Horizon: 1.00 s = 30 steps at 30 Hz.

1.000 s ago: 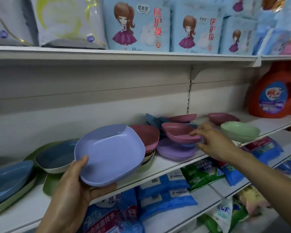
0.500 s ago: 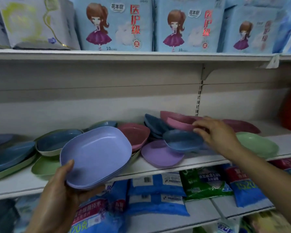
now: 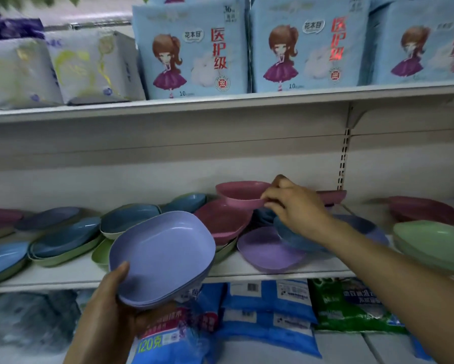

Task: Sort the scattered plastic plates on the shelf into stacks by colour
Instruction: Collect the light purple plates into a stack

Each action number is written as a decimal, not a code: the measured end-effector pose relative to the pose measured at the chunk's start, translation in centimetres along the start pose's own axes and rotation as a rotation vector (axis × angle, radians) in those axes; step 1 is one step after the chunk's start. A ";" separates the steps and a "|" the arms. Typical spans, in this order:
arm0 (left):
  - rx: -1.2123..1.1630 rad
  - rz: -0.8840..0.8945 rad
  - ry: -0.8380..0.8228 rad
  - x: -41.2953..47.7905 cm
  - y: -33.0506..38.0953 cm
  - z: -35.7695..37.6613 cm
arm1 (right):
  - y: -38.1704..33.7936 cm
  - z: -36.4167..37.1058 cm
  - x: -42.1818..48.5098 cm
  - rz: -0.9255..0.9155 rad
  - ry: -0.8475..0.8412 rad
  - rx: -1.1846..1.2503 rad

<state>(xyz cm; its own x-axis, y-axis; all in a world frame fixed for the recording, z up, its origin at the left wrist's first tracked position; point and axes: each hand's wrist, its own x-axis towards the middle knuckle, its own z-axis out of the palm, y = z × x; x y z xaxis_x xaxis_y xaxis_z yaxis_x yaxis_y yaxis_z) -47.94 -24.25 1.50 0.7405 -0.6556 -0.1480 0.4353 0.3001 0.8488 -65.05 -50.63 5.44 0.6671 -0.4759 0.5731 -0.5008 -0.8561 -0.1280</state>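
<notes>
The long white shelf point(image 3: 63, 274) is holding many plates, with blue plates point(image 3: 65, 236) lying on the left, green plates point(image 3: 430, 245) sitting on the right and a purple plate point(image 3: 265, 249) lying in the middle. The left hand point(image 3: 113, 306) is curling its fingers under a small stack of light purple plates point(image 3: 163, 256), thumb on the rim, holding it in front of the shelf. The right hand point(image 3: 296, 206) is pinching the rim of a pink plate point(image 3: 243, 194) with bent fingers, holding it up above the other plates.

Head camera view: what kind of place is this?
Probably a shop aisle: white metal shelf with slotted upright, identical blue packs lined up above, bagged goods below the loose plates.
</notes>
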 end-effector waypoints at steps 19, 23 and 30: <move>0.078 -0.047 -0.077 1.4 -2.0 -1.7 | -2.5 1.5 -10.1 0.628 -0.146 0.348; 0.110 -0.067 -0.091 1.2 -3.1 -1.8 | -2.9 2.5 -9.2 0.999 -0.388 0.767; 0.156 -0.073 -0.093 0.0 -4.0 -1.3 | -2.7 2.1 -8.6 1.008 -0.387 0.749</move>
<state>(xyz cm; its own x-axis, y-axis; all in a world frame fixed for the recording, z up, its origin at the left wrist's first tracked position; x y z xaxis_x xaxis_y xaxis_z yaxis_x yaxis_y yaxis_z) -49.02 -24.58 -2.57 0.6562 -0.7350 -0.1708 0.3963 0.1429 0.9069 -68.31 -44.65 -0.82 0.3596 -0.8872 -0.2891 -0.5268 0.0627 -0.8477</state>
